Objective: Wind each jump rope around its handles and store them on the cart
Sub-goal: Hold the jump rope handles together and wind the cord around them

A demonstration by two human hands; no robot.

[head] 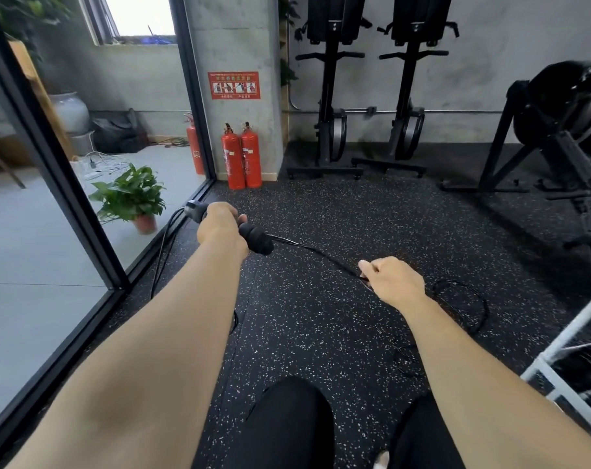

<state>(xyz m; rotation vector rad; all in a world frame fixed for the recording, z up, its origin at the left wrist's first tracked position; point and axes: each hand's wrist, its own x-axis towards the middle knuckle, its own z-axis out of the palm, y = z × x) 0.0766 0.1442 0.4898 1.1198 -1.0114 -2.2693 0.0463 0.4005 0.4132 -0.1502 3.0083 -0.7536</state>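
My left hand (219,228) grips the black jump rope handles (256,239), held side by side and pointing down to the right; their grey ends (194,210) stick out on the left. A thin black rope (316,252) runs taut from the handles to my right hand (394,280), which pinches it. More rope hangs from the grey ends to the floor on the left (162,252), and loose loops (463,306) lie on the floor to the right. A white cart frame (558,346) shows at the right edge.
Black speckled rubber floor (321,333). A glass wall with a black frame (84,231) stands at left, a potted plant (132,198) behind it. Two red fire extinguishers (241,157) stand by the pillar. Rowing machines (365,96) and an exercise bike (558,130) line the back and right.
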